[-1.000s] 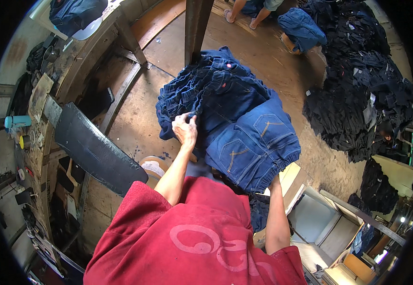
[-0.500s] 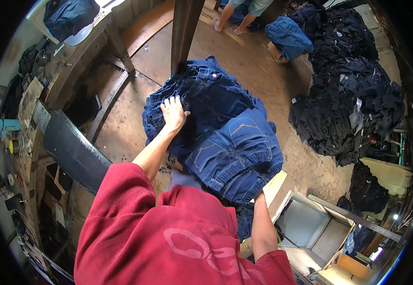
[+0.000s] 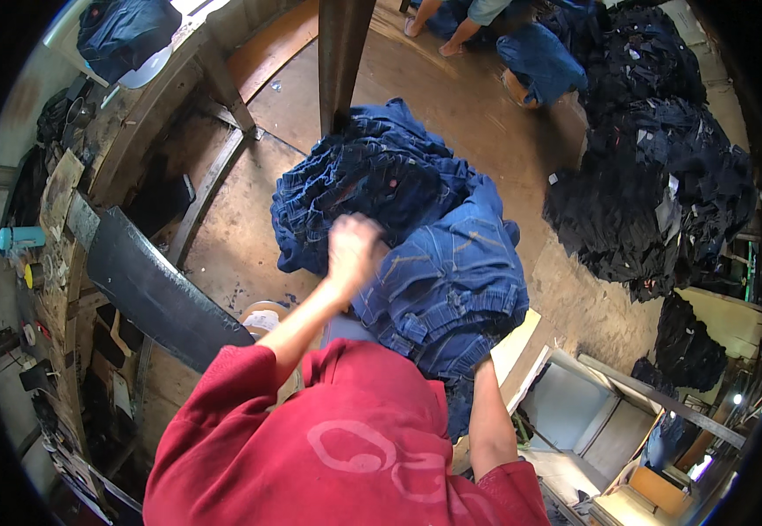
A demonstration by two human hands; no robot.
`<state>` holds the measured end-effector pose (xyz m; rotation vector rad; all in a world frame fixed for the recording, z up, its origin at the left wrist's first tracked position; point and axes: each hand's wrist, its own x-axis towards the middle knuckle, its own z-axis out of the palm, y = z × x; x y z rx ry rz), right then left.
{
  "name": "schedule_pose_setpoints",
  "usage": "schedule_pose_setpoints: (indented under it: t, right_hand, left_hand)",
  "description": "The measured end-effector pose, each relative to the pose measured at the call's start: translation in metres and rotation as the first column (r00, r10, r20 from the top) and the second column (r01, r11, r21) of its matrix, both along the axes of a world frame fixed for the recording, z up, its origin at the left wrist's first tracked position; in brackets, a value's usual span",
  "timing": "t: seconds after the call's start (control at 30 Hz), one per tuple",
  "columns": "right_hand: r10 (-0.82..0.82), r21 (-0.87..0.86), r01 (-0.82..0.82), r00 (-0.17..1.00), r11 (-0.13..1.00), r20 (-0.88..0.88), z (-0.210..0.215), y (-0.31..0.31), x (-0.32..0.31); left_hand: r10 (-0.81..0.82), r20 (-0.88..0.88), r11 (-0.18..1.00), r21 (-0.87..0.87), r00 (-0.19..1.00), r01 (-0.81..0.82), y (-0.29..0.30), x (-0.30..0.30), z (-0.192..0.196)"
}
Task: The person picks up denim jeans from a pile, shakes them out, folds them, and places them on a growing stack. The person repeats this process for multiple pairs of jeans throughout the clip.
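Observation:
A pair of blue jeans with an elastic waistband and yellowish stitching lies bunched in front of me, its waist end toward me. It rests against a heap of darker blue denim garments. My left hand is smeared by motion above the heap, beside the left edge of the jeans; its fingers cannot be made out. My right forearm reaches up to the waistband, and the right hand itself is hidden under the jeans' near right corner.
A metal post stands right behind the heap. Piles of black garments lie at the right. A dark curved panel is at my left. Farther off, a person's legs show near a denim-draped stool. An open-topped box stands lower right.
My left hand has come off the heap's left side and moved right and toward me, to the edge of the jeans. My right arm has hardly moved. A round tub now shows beside my left forearm.

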<state>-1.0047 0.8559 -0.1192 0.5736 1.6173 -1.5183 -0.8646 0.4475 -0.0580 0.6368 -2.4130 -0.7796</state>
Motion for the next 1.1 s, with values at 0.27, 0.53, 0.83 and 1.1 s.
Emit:
schedule_pose_setpoints:
  t: [0.27, 0.53, 0.83, 1.1]
  right_hand:
    - [-0.02, -0.021, 0.02, 1.0, 1.0, -0.017, -0.008, 0.009, 0.011]
    - [-0.07, -0.018, 0.068, 0.983, 0.998, -0.167, -0.014, 0.027, 0.021]
    - [0.243, 0.435, 0.052, 0.768, 0.899, -0.593, 0.241, 0.172, 0.028]
    - [0.638, 0.911, 0.209, 0.657, 0.356, -0.401, 0.515, 0.381, 0.097]
  left_hand:
    - [0.07, 0.429, 0.918, 0.326, 0.9, -0.227, -0.074, 0.005, -0.07]
    - [-0.777, 0.189, 0.567, 0.626, 0.601, 0.535, 0.11, -0.04, 0.006]
    - [-0.859, 0.168, 0.108, 0.983, 0.484, -0.149, 0.299, -0.115, 0.127]
    - [-0.847, -0.443, -0.443, 0.894, 0.294, 0.07, 0.602, -0.085, 0.249]
